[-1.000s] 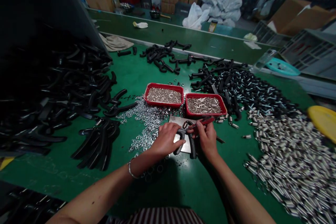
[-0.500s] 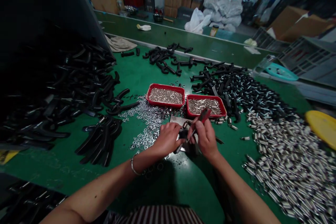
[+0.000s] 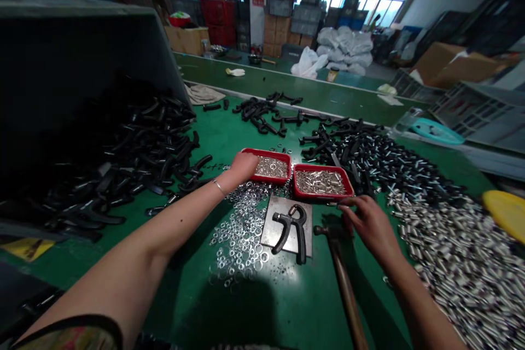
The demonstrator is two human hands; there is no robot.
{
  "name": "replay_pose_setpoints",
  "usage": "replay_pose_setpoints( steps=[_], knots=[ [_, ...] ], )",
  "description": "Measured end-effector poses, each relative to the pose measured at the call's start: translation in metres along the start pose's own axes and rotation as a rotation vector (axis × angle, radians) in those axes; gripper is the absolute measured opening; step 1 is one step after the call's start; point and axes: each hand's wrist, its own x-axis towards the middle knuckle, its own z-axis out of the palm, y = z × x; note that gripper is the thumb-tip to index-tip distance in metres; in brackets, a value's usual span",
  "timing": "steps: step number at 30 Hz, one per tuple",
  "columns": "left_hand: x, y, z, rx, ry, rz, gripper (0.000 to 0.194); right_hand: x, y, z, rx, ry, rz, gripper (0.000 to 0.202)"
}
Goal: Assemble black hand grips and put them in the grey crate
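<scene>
My left hand (image 3: 245,165) reaches into the left end of a red tray (image 3: 268,179) of small metal pieces. Its fingers are bent together, and what they pinch is hidden. A black hand gripper with a spring (image 3: 302,229) lies on a square metal plate (image 3: 270,229), with neither hand on it. Off the front right corner of the second red tray (image 3: 324,196), my right hand (image 3: 365,221) has its fingers curled around something dark, perhaps the red-handled tool, mostly hidden. A hammer (image 3: 342,273) lies just left of that hand.
Loose metal rings (image 3: 240,232) are scattered left of the plate. Black handles (image 3: 151,142) spill from a grey bin (image 3: 172,60) at left. Metal springs (image 3: 459,262) are heaped at right, below black parts with bolts (image 3: 385,153). A yellow lid (image 3: 506,213) sits at the right edge.
Both hands have left the hand gripper, which now lies on the plate. My left hand moved to the left tray, my right hand moved right. The hammer now shows and the camera has tilted up.
</scene>
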Motion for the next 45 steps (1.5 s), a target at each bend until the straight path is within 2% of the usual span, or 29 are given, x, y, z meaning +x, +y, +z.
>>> replay_pose_setpoints(
  steps=[3,7,10,14,18,20,23,26,29,32,34,37,39,42,45],
  knots=[
    [0.01,-0.007,0.003,0.018,-0.003,0.025,0.025,0.055,-0.056,0.022,0.01,-0.037,-0.138,0.026],
    [0.006,-0.009,0.009,0.025,0.014,0.025,0.028,0.131,-0.109,0.067,-0.233,-0.21,-0.314,0.026],
    [0.004,-0.01,0.014,0.002,0.015,0.03,0.027,0.168,-0.123,0.094,-0.287,-0.295,-0.335,0.019],
    [0.006,-0.016,0.021,-0.055,0.047,0.014,0.027,0.182,-0.12,0.115,-0.28,-0.322,-0.33,0.017],
    [0.005,-0.018,0.017,-0.125,0.104,-0.039,0.025,0.176,-0.114,0.124,-0.253,-0.269,-0.274,0.025],
    [-0.003,-0.009,0.008,-0.163,0.141,-0.026,0.025,0.172,-0.112,0.126,-0.228,-0.24,-0.254,0.028],
    [-0.032,0.026,-0.004,-0.242,0.127,0.146,0.022,0.169,-0.111,0.129,-0.169,-0.218,-0.247,0.028],
    [-0.072,0.072,-0.002,-0.314,0.042,0.369,0.016,0.169,-0.11,0.128,-0.09,-0.196,-0.233,0.023],
    [-0.097,0.102,0.013,-0.303,0.007,0.404,0.019,0.17,-0.109,0.122,0.014,-0.166,-0.214,0.017],
    [-0.103,0.112,0.025,-0.255,0.035,0.397,0.019,0.161,-0.104,0.108,0.12,-0.112,-0.198,0.016],
    [-0.103,0.112,0.028,-0.234,0.065,0.412,0.02,0.143,-0.095,0.095,0.221,-0.06,-0.16,0.018],
    [-0.103,0.113,0.029,-0.19,0.099,0.442,0.023,0.098,-0.076,0.077,0.573,-0.026,-0.014,0.015],
    [-0.105,0.115,0.03,-0.137,0.131,0.486,0.026,0.061,-0.062,0.067,0.806,-0.054,0.1,0.016],
    [-0.107,0.118,0.033,-0.053,0.18,0.592,0.029,0.011,-0.047,0.057,0.954,-0.121,0.254,0.021],
    [-0.109,0.12,0.035,-0.022,0.19,0.653,0.032,-0.023,-0.044,0.052,1.098,-0.164,0.42,0.029]
  ],
)
